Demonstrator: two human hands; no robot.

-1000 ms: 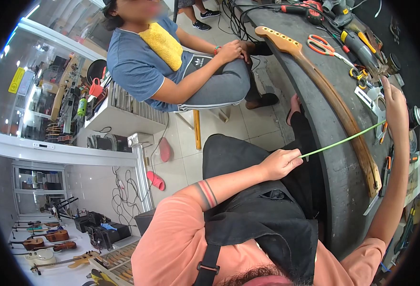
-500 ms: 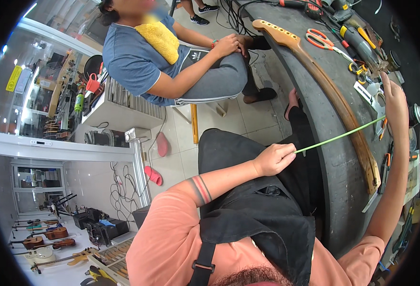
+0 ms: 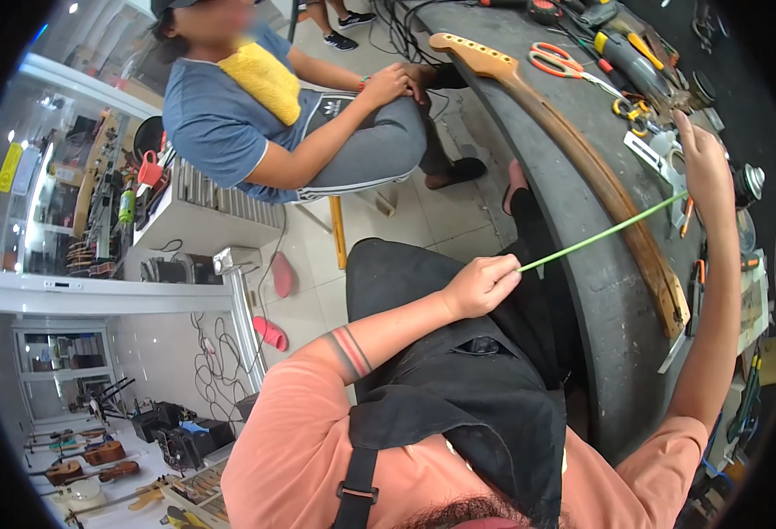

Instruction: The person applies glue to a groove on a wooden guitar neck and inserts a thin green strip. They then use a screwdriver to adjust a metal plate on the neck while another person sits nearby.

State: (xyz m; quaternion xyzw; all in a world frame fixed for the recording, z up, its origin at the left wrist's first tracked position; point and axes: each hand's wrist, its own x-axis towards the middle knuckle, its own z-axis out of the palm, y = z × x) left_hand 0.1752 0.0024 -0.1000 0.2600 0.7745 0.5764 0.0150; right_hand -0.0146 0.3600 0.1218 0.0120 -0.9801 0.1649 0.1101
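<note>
A thin green strip [image 3: 604, 236] is pinched at its near end in my left hand [image 3: 483, 285], which is closed in front of my black apron. From there it slants up across the bench, over a brown guitar neck [image 3: 573, 145], to the edge of my right hand [image 3: 707, 167]. The strip's far end is hidden there. My right hand reaches over the tools with a finger stretched out; its other fingers are partly hidden, and I see nothing held in it. The neck lies lengthwise on the bench, its headstock with tuner holes pointing away.
Orange-handled scissors [image 3: 555, 60], a grey cylindrical tool [image 3: 626, 62] and a metal plate [image 3: 648, 154] lie on the dark bench [image 3: 573, 295]. A seated person [image 3: 238, 115] with a yellow towel faces the bench's left side. Guitars [image 3: 101, 454] stand at the lower left.
The whole view has shifted, so everything appears slightly farther left and higher. My left hand still grips the green strip, and the right hand stays over the tools.
</note>
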